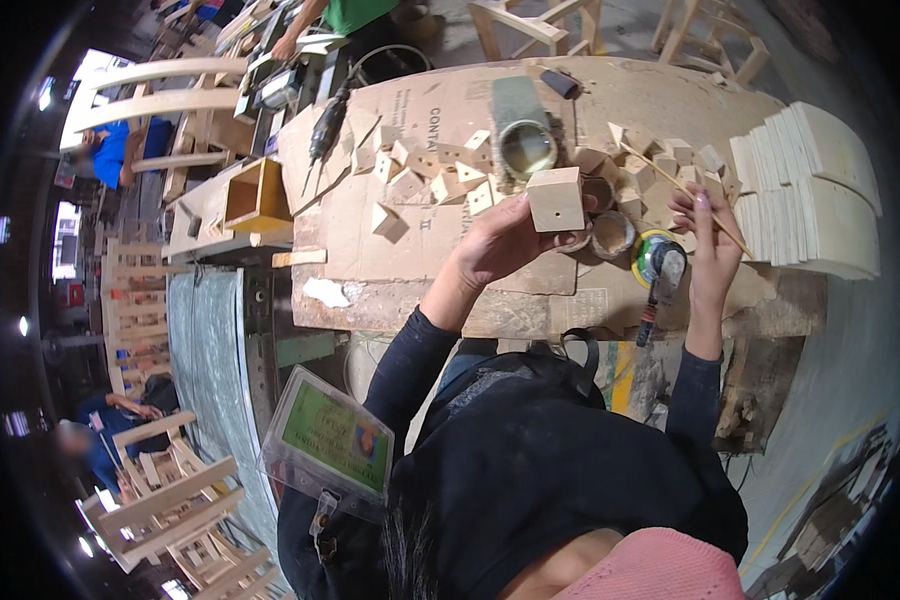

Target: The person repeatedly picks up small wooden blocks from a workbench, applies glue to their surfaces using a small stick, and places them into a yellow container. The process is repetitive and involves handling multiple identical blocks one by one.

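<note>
My left hand is closed around a pale wooden block with a small hole in its facing side, held up above the cardboard-covered bench. Between the fingers of my right hand is a thin wooden stick, its far end reaching toward a heap of blocks. A round jar of pale liquid stands just beyond the held block. Small crusted cups sit between my hands, one partly hidden by the block. Close to my right hand lies a sander with a yellow-green round pad.
Loose wooden corner blocks are scattered left of the jar. Stacked curved wooden panels fill the bench's right end. A power drill lies at the far left, near a yellow wooden box. A person in green stands beyond the bench.
</note>
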Action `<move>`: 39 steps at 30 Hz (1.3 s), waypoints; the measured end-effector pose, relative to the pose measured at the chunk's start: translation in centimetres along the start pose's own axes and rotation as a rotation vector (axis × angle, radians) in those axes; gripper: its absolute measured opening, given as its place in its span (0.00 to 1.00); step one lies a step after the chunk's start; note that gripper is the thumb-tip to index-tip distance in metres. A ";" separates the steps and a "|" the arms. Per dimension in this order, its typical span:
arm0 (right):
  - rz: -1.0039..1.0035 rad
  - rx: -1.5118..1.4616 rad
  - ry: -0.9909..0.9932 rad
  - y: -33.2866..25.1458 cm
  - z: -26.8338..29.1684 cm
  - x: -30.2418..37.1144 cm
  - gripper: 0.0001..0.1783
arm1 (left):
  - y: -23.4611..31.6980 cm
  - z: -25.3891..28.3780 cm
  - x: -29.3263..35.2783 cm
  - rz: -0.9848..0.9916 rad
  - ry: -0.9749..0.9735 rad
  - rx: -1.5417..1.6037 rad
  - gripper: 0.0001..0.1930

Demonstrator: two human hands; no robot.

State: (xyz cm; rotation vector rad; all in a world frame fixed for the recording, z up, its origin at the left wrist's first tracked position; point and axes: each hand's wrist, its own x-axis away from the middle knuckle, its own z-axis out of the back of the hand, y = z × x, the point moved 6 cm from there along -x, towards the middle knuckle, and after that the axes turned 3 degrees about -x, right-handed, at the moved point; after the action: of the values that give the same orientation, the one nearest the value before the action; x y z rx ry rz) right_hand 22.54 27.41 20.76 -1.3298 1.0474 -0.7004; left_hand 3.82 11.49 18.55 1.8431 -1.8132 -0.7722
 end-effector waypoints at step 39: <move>-0.460 -0.350 -0.070 8.7 -8.9 -1.5 0.11 | 1.2 7.7 8.5 -0.052 0.514 -0.069 0.25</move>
State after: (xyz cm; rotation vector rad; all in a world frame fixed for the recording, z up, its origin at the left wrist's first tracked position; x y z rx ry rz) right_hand 12.59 26.26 13.23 -1.9200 0.8353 -0.8246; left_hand -2.28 3.55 12.85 1.8365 -1.3972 -0.3262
